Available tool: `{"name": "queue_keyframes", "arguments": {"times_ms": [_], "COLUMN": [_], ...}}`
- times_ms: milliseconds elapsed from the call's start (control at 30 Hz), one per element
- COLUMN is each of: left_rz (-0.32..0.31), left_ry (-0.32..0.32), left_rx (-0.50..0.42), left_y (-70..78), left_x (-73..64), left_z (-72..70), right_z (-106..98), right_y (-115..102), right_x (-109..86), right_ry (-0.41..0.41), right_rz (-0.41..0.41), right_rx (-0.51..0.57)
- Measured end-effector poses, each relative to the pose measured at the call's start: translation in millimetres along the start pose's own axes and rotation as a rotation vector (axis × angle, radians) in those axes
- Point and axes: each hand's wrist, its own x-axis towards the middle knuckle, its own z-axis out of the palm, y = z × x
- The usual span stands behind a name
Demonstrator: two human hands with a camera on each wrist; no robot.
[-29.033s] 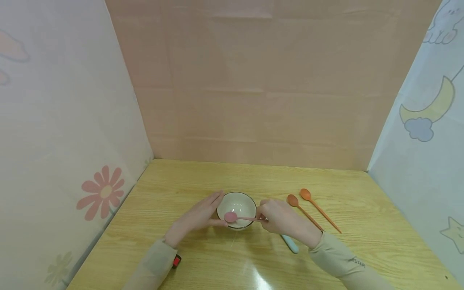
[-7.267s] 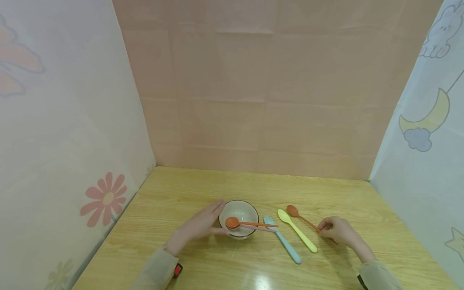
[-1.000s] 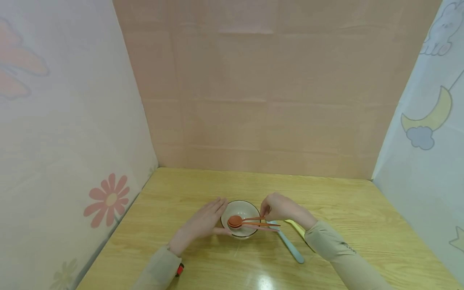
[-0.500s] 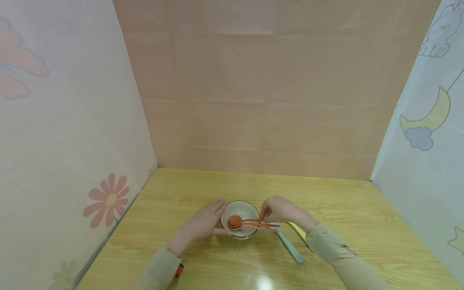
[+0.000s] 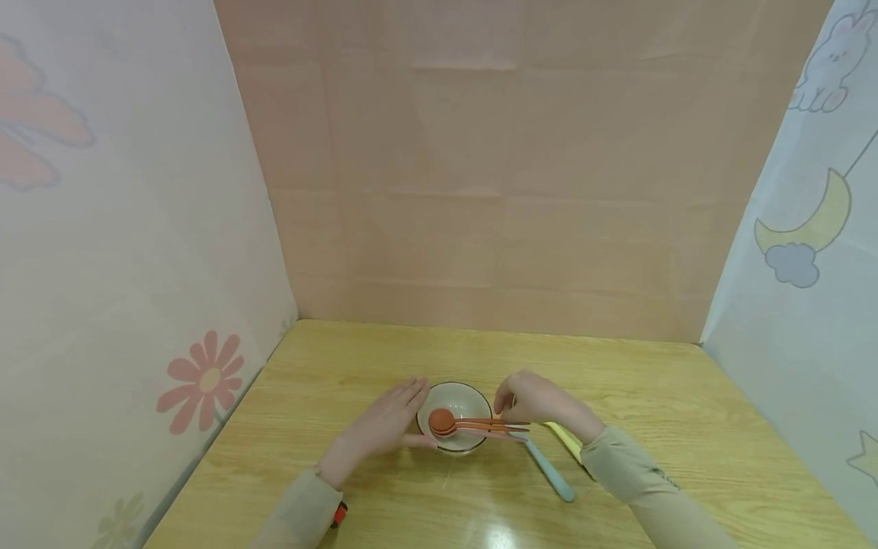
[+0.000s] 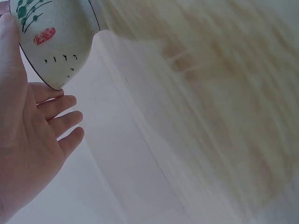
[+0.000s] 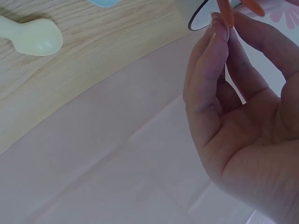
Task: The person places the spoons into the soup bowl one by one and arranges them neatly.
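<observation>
A cream bowl (image 5: 449, 400) with a dark rim stands on the table, and painted leaves and a red motif show on its outside in the left wrist view. My left hand (image 5: 377, 423) holds the bowl from the left, thumb and forefinger spread along its rim. Two orange-red spoons (image 5: 442, 421) and a pink spoon (image 5: 504, 436) lie across the bowl, handles jutting out to the right. Just above these handles is my right hand (image 5: 538, 398), fingers loosely curled. In the right wrist view, its fingertips are right beside an orange handle (image 7: 225, 10).
A light blue spoon (image 5: 549, 469) lies on the wooden table (image 5: 384, 503) right of the bowl. Next to it, a pale yellow spoon (image 5: 565, 440) is partly covered by the right forearm. Walls stand at the left, back and right.
Over the last second the second orange-red spoon's handle has come down beside the other, out of my right fingers. Earlier, both orange-red spoons went from the table to the bowl. The left hand stays put.
</observation>
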Motion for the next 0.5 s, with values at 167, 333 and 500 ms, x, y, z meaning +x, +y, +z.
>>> {"name": "queue_keyframes", "arguments": {"times_ms": [167, 333, 500], "left_rz": [0.003, 0.005, 0.005], "left_ry": [0.001, 0.008, 0.011], "left_rx": [0.001, 0.003, 0.0], "left_y": [-0.4, -1.9, -2.9], "left_x": [-0.4, 0.3, -0.1], "left_z": [0.0, 2.6, 3.2], "right_z": [-3, -9, -14], "right_y": [5, 7, 9], "right_x": [-3.6, -9.1, -15.3], "right_ry": [0.012, 0.023, 0.032], "right_rz": [-0.001, 0.016, 0.035], "right_rx": [-0.004, 0.012, 0.032]}}
